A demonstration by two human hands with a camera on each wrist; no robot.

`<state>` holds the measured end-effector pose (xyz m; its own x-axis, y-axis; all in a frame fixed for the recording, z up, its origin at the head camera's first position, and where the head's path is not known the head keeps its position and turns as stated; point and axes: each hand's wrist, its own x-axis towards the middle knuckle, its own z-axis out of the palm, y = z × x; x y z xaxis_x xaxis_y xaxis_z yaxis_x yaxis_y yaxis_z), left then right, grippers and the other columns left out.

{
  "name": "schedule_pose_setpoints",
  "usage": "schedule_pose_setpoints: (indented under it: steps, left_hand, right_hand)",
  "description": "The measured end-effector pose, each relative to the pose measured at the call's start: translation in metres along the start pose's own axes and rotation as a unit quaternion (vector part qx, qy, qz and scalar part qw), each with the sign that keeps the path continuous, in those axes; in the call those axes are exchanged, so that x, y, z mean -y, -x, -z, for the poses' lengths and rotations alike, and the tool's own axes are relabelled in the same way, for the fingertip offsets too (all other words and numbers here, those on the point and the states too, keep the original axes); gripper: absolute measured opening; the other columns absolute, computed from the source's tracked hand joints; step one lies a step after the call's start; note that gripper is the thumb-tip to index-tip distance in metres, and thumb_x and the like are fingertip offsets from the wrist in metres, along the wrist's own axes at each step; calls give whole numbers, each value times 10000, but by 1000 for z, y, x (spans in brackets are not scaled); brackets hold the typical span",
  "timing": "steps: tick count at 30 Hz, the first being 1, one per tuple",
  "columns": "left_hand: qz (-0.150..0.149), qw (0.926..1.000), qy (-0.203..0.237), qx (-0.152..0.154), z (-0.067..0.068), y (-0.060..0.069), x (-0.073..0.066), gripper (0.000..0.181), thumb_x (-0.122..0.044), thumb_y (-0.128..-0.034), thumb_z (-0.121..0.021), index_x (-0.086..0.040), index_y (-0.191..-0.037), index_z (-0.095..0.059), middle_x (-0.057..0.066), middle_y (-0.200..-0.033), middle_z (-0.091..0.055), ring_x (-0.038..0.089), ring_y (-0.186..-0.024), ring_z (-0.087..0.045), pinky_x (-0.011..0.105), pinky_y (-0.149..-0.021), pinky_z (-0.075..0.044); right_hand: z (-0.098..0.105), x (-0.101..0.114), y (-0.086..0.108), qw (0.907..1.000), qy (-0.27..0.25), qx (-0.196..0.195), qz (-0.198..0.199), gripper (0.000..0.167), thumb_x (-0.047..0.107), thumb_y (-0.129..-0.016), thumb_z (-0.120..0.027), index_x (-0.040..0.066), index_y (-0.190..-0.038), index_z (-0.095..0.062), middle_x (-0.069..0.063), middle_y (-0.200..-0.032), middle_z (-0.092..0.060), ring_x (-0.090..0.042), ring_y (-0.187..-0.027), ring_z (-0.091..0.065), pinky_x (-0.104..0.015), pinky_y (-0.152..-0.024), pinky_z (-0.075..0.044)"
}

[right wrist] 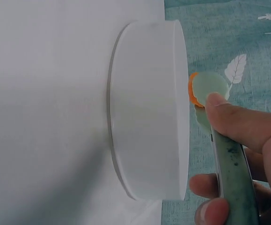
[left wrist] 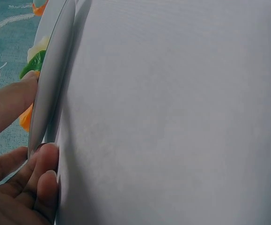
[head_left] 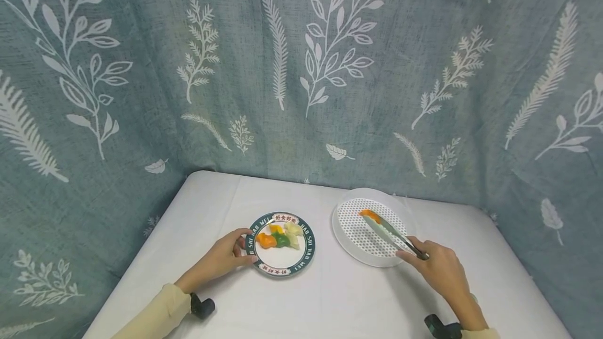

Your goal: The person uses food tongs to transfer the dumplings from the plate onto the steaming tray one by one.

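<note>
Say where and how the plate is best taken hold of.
Probably by the left edge of the plate's rim, coming from the left, thumb above and fingers beneath, as the left hand grips it. The wide rim flares up off the white cloth, leaving room underneath; the food pieces lie inside it, so the rim itself is free.

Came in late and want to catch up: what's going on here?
A person's left hand grips the rim of a green-rimmed white plate, on which small orange, yellow, green and pale pieces lie. The right hand holds tongs; an orange piece is between their tips, above a white perforated strainer, not yet put down.
</note>
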<state>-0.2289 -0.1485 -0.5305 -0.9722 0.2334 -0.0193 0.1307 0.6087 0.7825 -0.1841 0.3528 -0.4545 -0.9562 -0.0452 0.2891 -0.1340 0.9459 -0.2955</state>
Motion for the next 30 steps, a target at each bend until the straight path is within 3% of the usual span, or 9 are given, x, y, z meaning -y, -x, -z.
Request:
schedule_pose_setpoints:
  steps: [7,11,17,20,25,30]
  left_hand:
    - [45,10000,13,-4,-2,-2,3,739,-350,-817,-885,-127,-1434,-546,-37,-995,-583,131,-767,-528,289,-640,-455]
    - [82,10000,7,34,-3,-4,4,746,-354,-816,-885,-137,-1442,-541,-38,-998,-583,132,-770,-530,298,-650,-459]
    - [6,10000,-17,21,-2,-5,2,739,-344,-823,-881,-129,-1442,-539,-37,-992,-583,132,-763,-527,297,-645,-455]
    - [-18,10000,-7,20,-1,-5,2,738,-342,-825,-879,-124,-1442,-538,-36,-992,-581,133,-763,-527,296,-644,-453]
    - [26,10000,-39,20,-2,-4,3,744,-351,-820,-881,-130,-1443,-539,-39,-995,-582,130,-766,-531,286,-647,-453]
    - [75,9999,-83,-35,-1,-2,4,749,-357,-810,-888,-137,-1438,-545,-42,-991,-582,132,-764,-534,277,-641,-454]
  right_hand:
    - [-2,-12,-7,9994,175,214,-214,673,529,-854,-798,5,-1267,-712,-89,-778,-667,-199,-645,-455,-352,-537,-348]
    - [-5,-20,-8,9992,220,226,-237,679,505,-842,-818,-23,-1255,-707,-66,-740,-647,-200,-634,-440,-351,-538,-333]
    - [-6,-24,-13,9990,250,258,-250,689,508,-870,-791,-54,-1256,-693,2,-626,-471,-187,-604,-401,-344,-531,-298]
    - [-6,-24,-14,9990,252,285,-254,677,489,-869,-798,-55,-1257,-692,-10,-633,-464,-187,-602,-403,-344,-529,-303]
    - [-7,-26,-16,9982,274,442,-290,706,533,-877,-772,-53,-1262,-690,-47,-698,-581,-196,-631,-449,-349,-532,-335]
    - [-8,-27,-18,9973,288,574,-361,703,526,-877,-773,-43,-1280,-683,-15,-664,-473,-205,-637,-445,-350,-539,-312]
